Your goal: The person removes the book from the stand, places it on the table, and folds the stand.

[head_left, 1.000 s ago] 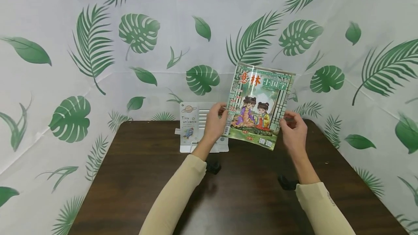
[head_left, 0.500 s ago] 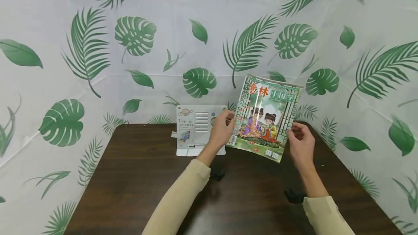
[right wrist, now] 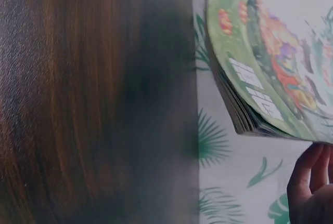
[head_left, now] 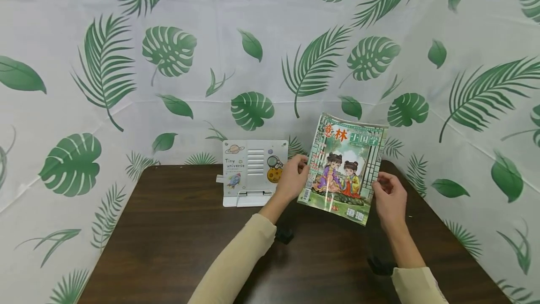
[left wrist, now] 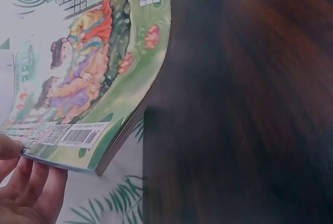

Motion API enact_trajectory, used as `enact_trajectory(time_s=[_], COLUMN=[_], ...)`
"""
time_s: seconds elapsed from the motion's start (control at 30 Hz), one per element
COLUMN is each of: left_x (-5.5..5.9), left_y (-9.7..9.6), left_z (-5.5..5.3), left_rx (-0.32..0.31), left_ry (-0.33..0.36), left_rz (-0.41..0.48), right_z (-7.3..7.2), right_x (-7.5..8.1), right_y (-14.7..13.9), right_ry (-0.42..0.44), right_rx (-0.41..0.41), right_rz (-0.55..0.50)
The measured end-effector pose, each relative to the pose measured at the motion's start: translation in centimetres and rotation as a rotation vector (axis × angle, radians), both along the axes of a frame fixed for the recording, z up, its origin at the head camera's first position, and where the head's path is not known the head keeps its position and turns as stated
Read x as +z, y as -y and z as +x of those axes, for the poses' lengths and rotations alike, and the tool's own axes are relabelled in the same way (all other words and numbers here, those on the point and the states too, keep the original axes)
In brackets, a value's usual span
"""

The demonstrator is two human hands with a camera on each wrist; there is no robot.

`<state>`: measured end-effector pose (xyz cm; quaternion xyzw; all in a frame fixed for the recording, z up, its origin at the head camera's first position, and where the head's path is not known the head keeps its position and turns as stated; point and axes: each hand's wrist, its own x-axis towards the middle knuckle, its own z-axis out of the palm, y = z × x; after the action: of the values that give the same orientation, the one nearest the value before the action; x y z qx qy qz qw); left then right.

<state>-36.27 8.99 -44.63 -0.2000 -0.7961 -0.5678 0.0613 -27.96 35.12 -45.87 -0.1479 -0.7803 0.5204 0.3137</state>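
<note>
A glossy green magazine [head_left: 343, 168], its cover showing two cartoon children, is held up over the table, tilted with its front toward me. My left hand [head_left: 294, 177] grips its left edge, the thumb on the cover and the fingers behind, as the left wrist view shows near the barcode. At the opposite edge my right hand [head_left: 390, 198] pinches the magazine, with fingers [right wrist: 307, 174] reaching behind it in the right wrist view. The lower edge of the magazine [left wrist: 140, 78] bows slightly, its pages visible.
Left of the magazine, a white book stand [head_left: 255, 168] printed "Tiny universe" stands upright at the back of the dark wooden table [head_left: 177, 243]. Leaf-patterned white cloth [head_left: 190, 8] hangs behind and at the sides. Black wrist-camera mounts [head_left: 284, 234] sit beneath the wrists.
Both hands have lowered the magazine and shifted it a little to the right, away from the book stand, whose astronaut picture now shows. The head view has also shifted slightly.
</note>
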Motion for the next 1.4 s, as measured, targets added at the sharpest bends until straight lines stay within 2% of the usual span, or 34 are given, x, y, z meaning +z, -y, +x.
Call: enact_trajectory(time_s=[0.27,0.4,0.67,0.9,1.17,1.4], left_x=[-1.0,-1.7,-3.0,-4.1,-5.7,-7.2], left_y=[-1.5,-2.0,-2.5,-2.8,-3.1,-3.1], left_z=[0.6,0.6,0.7,0.8,0.9,1.0], left_rx=[0.006,-0.011,-0.092,-0.065,-0.069,-0.079], left_ry=[0.005,0.019,0.138,0.084,0.095,0.127], left_rz=[-0.058,-0.052,-0.067,-0.118,-0.15,-0.146], right_z=[0.4,0.4,0.6,0.7,0.7,0.6], right_x=[-0.5,-1.0,-2.1,-3.1,-4.1,-4.7], right_y=[-1.0,-1.3,-1.7,-1.8,-1.8,-1.8], right_ry=[0.103,0.153,0.209,0.299,0.392,0.411], right_rx=[0.031,0.028,0.05,0.062,0.091,0.086], right_rz=[0.003,0.003,-0.001,0.008,0.007,0.014])
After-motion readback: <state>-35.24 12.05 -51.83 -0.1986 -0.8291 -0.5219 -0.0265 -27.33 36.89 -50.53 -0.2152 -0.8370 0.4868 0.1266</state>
